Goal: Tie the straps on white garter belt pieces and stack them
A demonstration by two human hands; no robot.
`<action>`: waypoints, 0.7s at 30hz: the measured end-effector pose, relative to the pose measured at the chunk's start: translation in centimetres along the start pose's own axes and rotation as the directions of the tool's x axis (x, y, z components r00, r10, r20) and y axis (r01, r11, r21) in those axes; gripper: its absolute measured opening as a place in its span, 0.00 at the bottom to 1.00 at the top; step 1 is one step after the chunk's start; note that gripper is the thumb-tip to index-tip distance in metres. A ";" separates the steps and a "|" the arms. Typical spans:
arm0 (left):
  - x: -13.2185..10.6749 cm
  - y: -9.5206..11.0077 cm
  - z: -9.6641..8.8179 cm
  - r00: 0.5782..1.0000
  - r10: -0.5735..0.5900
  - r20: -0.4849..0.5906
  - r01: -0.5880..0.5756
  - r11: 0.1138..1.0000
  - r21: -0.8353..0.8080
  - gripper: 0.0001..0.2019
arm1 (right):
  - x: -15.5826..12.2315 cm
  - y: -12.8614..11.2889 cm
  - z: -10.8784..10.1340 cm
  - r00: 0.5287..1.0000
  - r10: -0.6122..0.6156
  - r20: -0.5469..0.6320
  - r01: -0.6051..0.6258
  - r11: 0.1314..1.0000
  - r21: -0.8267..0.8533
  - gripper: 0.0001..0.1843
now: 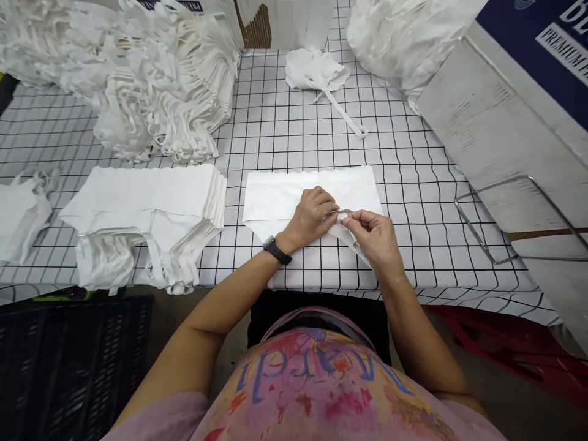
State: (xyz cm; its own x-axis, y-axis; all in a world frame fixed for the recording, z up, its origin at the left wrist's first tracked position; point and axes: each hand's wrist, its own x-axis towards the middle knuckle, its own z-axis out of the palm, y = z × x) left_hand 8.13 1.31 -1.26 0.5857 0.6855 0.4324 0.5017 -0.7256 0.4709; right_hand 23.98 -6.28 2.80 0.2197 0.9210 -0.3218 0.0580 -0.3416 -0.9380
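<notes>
A white cloth garment (271, 193) lies spread on the checked tablecloth in front of me, its long scalloped edge facing away. My left hand (312, 215), with a black watch (277, 250) at the wrist, rests on its middle and pinches a small bit of the fabric. Beside it, my right hand (374, 236) pinches the same garment's narrow lower edge between thumb and fingers. The fingertips of both hands nearly meet. A thin strip shows between them, but its exact form is too small to make out.
On the left sits a neat stack of white garments (147, 190), with a large heap of them (160, 79) behind. A crumpled white piece with a strap (316, 70) lies farther back. To the right stand a cardboard box (496, 116) and a bent metal wire frame (493, 184).
</notes>
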 end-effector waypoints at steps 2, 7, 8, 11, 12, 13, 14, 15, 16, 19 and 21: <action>-0.1 -0.1 0.1 0.999 0.034 -0.010 -0.034 0.999 0.006 0.08 | 0.2 0.0 0.0 0.999 0.023 0.026 -0.022 0.999 -0.046 0.14; -0.1 -0.2 0.2 0.996 0.087 -0.017 -0.087 0.996 0.012 0.08 | 0.9 -1.0 -0.1 0.990 0.108 0.086 -0.099 0.990 -0.101 0.14; -0.1 -0.2 0.2 0.995 0.098 -0.025 -0.098 0.995 0.015 0.08 | 1.0 -1.2 -0.2 0.987 0.125 0.098 -0.114 0.987 -0.113 0.14; -0.1 -0.2 0.3 0.990 0.131 -0.056 -0.129 0.991 0.024 0.08 | 1.5 -2.0 -0.4 0.981 0.151 0.121 -0.132 0.979 -0.157 0.15; -0.1 -0.1 0.3 0.989 0.136 -0.057 -0.134 0.991 0.028 0.08 | 1.7 -2.1 -0.5 0.980 0.156 0.125 -0.133 0.975 -0.178 0.15; -0.1 -0.1 0.4 0.989 0.140 -0.054 -0.138 0.990 0.032 0.08 | 1.8 -2.3 -0.6 0.978 0.161 0.132 -0.132 0.970 -0.202 0.16; -0.1 -0.1 0.4 0.989 0.141 -0.046 -0.139 0.990 0.037 0.08 | 2.0 -2.4 -0.7 0.977 0.163 0.141 -0.128 0.965 -0.228 0.16; -0.1 0.0 0.4 0.989 0.142 -0.035 -0.140 0.989 0.041 0.09 | 2.1 -2.4 -0.8 0.975 0.160 0.151 -0.118 0.961 -0.251 0.16; -0.1 0.0 0.3 0.989 0.143 -0.021 -0.142 0.989 0.046 0.09 | 2.3 -2.5 -0.8 0.975 0.155 0.161 -0.108 0.957 -0.269 0.15; 0.0 0.3 0.2 0.989 0.143 0.026 -0.145 0.987 0.071 0.12 | 2.6 -2.5 -1.0 0.971 0.160 0.179 -0.101 0.949 -0.299 0.15; 0.0 0.4 0.2 0.987 0.145 0.063 -0.151 0.984 0.095 0.13 | 2.6 -2.4 -1.0 0.966 0.183 0.185 -0.120 0.943 -0.310 0.15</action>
State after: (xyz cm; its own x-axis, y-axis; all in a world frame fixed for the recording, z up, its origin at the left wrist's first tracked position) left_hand 8.46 1.02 -1.17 0.6910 0.5679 0.4472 0.4659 -0.8230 0.3251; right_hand 25.44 -3.21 4.37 0.0427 0.8613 -0.5063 0.3305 -0.4904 -0.8064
